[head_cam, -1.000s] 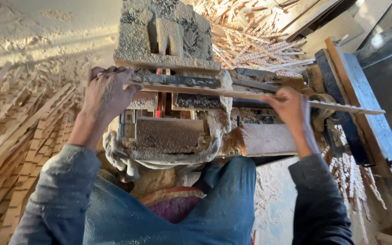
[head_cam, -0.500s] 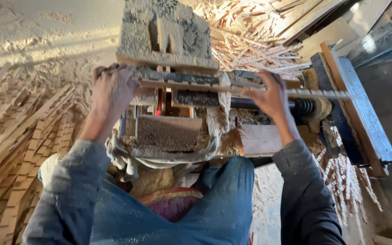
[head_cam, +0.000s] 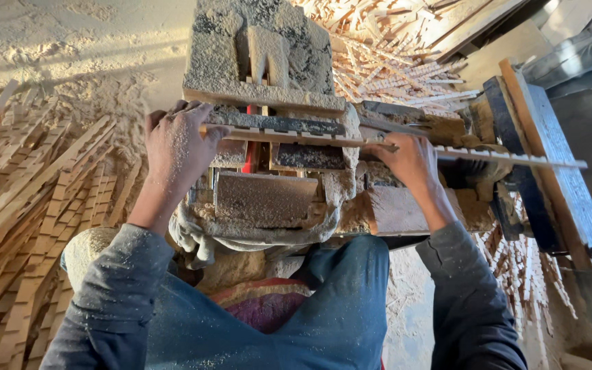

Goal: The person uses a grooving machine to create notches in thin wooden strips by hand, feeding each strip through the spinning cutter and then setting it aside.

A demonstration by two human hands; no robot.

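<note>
Notched wooden strip (head_cam: pixel 392 147): long, thin, pale, with evenly spaced square notches cut along one edge. It lies nearly level across the top of the sawdust-caked machine (head_cam: pixel 268 137). Its left end sits under the left hand (head_cam: pixel 176 147); the right hand (head_cam: pixel 412 161) grips mid-length. The free end juts out past the wooden frame (head_cam: pixel 549 164) at right.

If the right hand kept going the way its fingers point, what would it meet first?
The right hand points leftward along the long notched wooden strip it grips. Probably it would first meet the sawdust-caked grey machine block under the strip, though depth is unclear.
</note>
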